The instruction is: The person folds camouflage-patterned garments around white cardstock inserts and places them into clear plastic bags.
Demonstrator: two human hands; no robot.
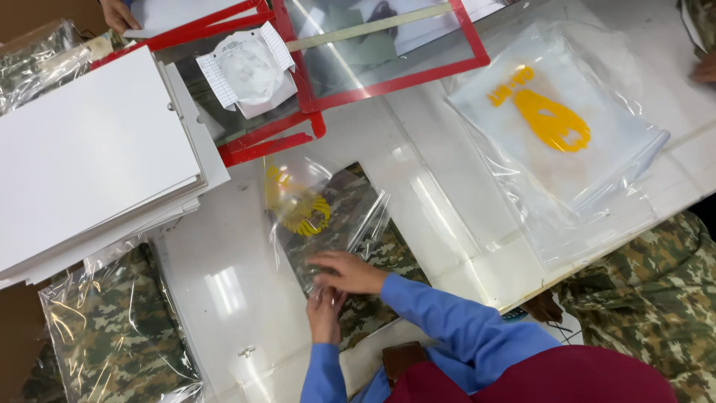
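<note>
A clear plastic bag (pixel 328 216) with a yellow print lies on the white table (pixel 224 283), and a folded camouflage garment (pixel 350 201) is inside it. My right hand (pixel 350 272) lies across the bag's near end, fingers curled over its edge. Just below it, my left hand (pixel 324 312) pinches the same end of the bag from underneath. Both arms wear blue sleeves and come in from the bottom of the view.
A stack of white boards (pixel 89 149) fills the left. Red-framed clear panels (pixel 388 52) and a crumpled paper (pixel 250 71) lie at the back. Empty yellow-printed bags (pixel 552 119) sit right. Bagged camouflage clothing lies bottom left (pixel 112 336) and right (pixel 656 291). Other people's hands (pixel 119 13) (pixel 705 71) reach in.
</note>
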